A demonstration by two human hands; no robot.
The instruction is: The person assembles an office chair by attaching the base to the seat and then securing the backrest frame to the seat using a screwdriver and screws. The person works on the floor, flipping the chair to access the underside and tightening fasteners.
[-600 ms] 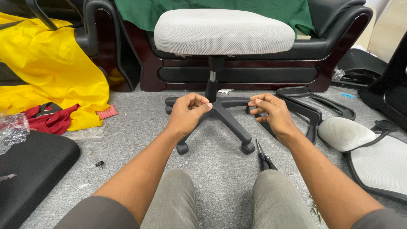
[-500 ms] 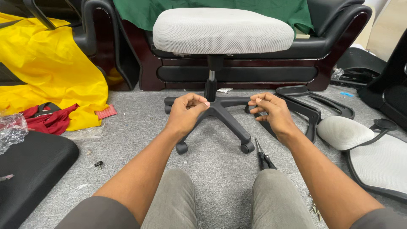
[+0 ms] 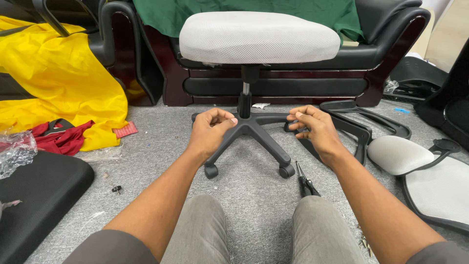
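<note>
Above the chair base (image 3: 254, 134), left hand (image 3: 210, 131) and right hand (image 3: 315, 129) hover — fingers curled.

Barely anything moves here. The left hand (image 3: 211, 131) drifts a touch left and down from where it was, so its curled fingers now sit lower against the chair base (image 3: 249, 128) hub. The right hand (image 3: 314, 128) hardly budges. The view shifts slightly, nudging everything over a bit.
</note>
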